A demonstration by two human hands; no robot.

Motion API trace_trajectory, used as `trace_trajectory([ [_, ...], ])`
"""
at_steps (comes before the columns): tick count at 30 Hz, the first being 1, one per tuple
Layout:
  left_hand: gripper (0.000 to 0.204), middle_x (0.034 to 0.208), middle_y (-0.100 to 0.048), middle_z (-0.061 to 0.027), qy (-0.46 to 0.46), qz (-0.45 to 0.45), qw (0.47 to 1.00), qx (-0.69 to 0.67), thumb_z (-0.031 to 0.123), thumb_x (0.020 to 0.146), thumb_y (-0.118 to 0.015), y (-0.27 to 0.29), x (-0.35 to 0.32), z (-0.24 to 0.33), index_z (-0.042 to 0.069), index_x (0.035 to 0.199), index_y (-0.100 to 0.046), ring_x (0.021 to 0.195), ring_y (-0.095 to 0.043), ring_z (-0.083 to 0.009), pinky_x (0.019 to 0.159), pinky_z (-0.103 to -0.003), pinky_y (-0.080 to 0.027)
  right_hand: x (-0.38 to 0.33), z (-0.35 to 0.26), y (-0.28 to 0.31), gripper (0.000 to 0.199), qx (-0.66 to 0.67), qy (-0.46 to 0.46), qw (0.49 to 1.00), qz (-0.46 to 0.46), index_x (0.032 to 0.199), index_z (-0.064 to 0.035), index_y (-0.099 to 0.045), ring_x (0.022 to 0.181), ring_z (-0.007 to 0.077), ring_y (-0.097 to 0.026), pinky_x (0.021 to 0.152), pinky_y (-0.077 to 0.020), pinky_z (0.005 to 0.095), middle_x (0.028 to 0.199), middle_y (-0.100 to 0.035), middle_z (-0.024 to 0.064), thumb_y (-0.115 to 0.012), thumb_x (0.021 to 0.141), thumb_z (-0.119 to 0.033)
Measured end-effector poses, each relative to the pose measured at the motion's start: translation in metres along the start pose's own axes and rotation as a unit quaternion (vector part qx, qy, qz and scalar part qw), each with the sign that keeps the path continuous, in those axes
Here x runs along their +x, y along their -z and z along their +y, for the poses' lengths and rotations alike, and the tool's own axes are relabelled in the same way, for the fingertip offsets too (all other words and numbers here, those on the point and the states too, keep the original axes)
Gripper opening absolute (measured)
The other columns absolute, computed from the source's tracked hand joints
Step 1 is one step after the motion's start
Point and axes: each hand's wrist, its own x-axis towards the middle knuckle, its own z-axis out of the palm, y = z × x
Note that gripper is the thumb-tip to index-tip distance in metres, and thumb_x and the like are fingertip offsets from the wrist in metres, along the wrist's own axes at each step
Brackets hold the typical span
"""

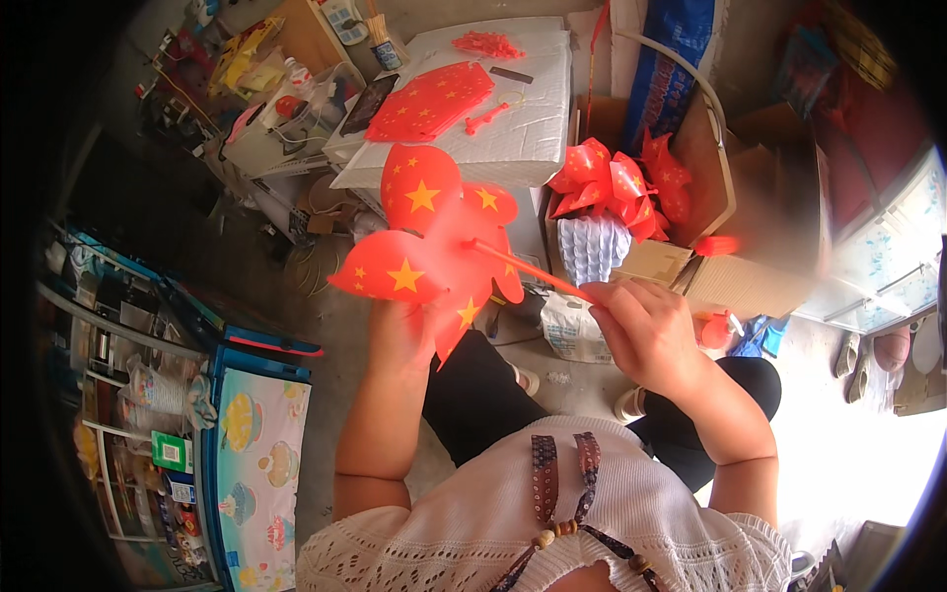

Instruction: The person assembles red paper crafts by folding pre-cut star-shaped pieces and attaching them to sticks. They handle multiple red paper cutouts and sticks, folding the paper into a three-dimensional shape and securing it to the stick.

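A red paper pinwheel (441, 259) with yellow stars and curled blades is up in front of me. My left hand (402, 333) grips it from below and behind, with most of the fingers hidden by the blades. My right hand (643, 326) is closed in a pinch on a thin red stick (533, 269). The stick's far end meets the pinwheel's middle; whether it is fixed there I cannot tell. Beyond, on a white padded tabletop (528, 128), lies a stack of flat red star-printed sheets (434, 101), beside small red plastic parts (485, 119).
More small red pieces (489, 45) are heaped at the table's back, and a dark phone (370, 105) lies at its left. A cardboard box (646, 264) at the right holds several red pinwheels (612, 185). Shelving (118, 444) and a patterned cabinet (258, 464) stand at the left.
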Motion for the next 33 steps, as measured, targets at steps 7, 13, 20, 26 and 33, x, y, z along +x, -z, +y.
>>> trace_trajectory([
  [7, 0.062, 0.138, -0.053, -0.0165, -0.004, -0.031, 0.999, -0.025, 0.024, 0.09, -0.072, 0.0, 0.0, 0.002, -0.001, 0.14, -0.045, 0.126, -0.055, -0.031, 0.104, -0.046, -0.049, -0.003, -0.005, -0.001, 0.015, 0.077, -0.064, 0.994, 0.033, 0.096, 0.0014, -0.063, 0.068, 0.0304, -0.065, 0.059, -0.0526, 0.0396, 0.079, -0.065, 0.0116, -0.071, 0.083, -0.001],
  [13, 0.06, 0.136, -0.054, -0.0158, -0.011, -0.051, 0.998, -0.023, 0.022, 0.09, -0.072, 0.0, 0.004, 0.003, -0.001, 0.139, -0.046, 0.124, -0.057, -0.0304, 0.103, -0.046, -0.051, -0.002, -0.006, -0.004, 0.013, 0.117, -0.061, 0.991, 0.037, 0.095, 0.0019, -0.065, 0.055, 0.018, -0.06, 0.05, -0.0462, 0.0286, 0.075, -0.063, 0.0105, -0.072, 0.084, 0.003],
  [20, 0.029, 0.121, -0.061, -0.0093, -0.025, -0.022, 0.998, -0.061, 0.006, 0.096, -0.059, -0.027, -0.002, 0.014, 0.0, 0.124, -0.057, 0.108, -0.063, -0.0205, 0.093, -0.037, -0.054, -0.007, -0.011, -0.006, 0.012, 0.142, -0.128, 0.981, 0.018, 0.096, 0.0005, -0.066, 0.056, 0.0209, -0.063, 0.051, -0.0489, 0.0317, 0.074, -0.064, 0.0102, -0.072, 0.086, -0.004],
  [26, 0.036, 0.131, -0.058, -0.0138, -0.081, 0.084, 0.992, -0.055, 0.008, 0.1, -0.05, -0.021, 0.007, 0.01, -0.002, 0.135, -0.05, 0.12, -0.057, -0.0245, 0.102, -0.041, -0.048, -0.008, -0.013, -0.011, 0.012, 0.158, -0.155, 0.975, 0.022, 0.096, 0.0003, -0.066, 0.056, 0.0231, -0.064, 0.052, -0.0501, 0.0334, 0.075, -0.066, 0.0111, -0.072, 0.087, -0.006],
  [33, 0.041, 0.126, -0.06, -0.0142, -0.535, -0.009, 0.605, 0.59, 0.031, 0.091, -0.065, -0.073, -0.029, 0.045, 0.003, 0.12, -0.067, 0.111, -0.055, -0.0268, 0.097, -0.042, -0.038, -0.01, -0.01, -0.019, 0.013, 0.133, -0.146, 0.98, 0.033, 0.095, 0.0004, -0.065, 0.054, 0.013, -0.06, 0.051, -0.0466, 0.0259, 0.07, -0.064, 0.0079, -0.073, 0.085, -0.001],
])
